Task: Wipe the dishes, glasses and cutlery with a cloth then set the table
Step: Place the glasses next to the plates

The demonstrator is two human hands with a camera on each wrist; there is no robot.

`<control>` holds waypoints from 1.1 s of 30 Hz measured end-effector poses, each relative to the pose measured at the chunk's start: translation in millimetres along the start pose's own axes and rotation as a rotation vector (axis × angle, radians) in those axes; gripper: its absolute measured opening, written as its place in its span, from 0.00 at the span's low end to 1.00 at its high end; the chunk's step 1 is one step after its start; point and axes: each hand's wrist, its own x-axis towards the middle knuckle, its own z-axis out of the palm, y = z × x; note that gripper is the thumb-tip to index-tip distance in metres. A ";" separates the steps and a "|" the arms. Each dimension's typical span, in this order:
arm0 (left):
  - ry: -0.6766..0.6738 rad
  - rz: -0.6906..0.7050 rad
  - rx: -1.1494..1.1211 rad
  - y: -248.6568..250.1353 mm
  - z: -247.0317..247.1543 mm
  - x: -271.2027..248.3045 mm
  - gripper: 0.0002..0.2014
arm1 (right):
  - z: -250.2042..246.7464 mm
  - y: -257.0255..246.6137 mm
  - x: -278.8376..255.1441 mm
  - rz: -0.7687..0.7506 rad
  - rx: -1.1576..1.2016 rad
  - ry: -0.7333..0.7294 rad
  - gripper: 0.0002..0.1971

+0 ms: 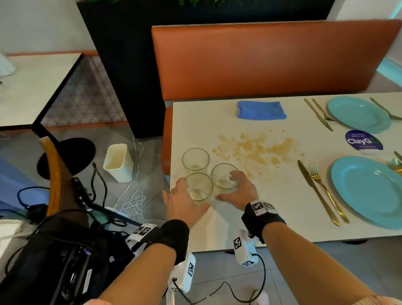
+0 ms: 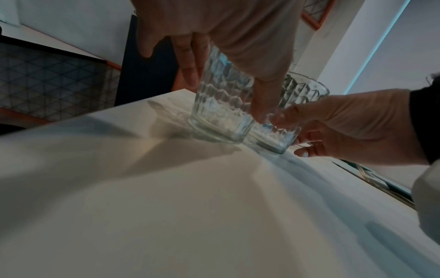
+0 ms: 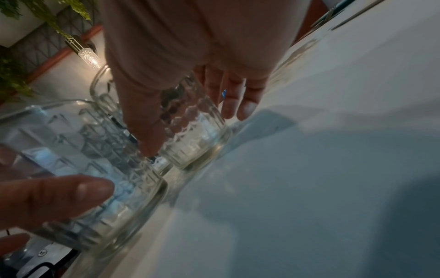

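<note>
Three clear faceted glass tumblers stand clustered at the near left corner of the white surface. My left hand wraps the near-left tumbler; my right hand wraps the near-right tumbler; the third tumbler stands free just behind them. One folded blue cloth lies at the far edge. I count two turquoise round plates, the far plate and the near plate, each flanked by gold cutlery: near knife and near fork to the near plate's left. One brown stain marks the middle.
</note>
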 end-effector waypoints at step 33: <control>-0.334 0.563 -0.163 465.4 238.7 115.5 0.46 | -476.5 209.2 147.7 0.392 0.177 0.745 0.38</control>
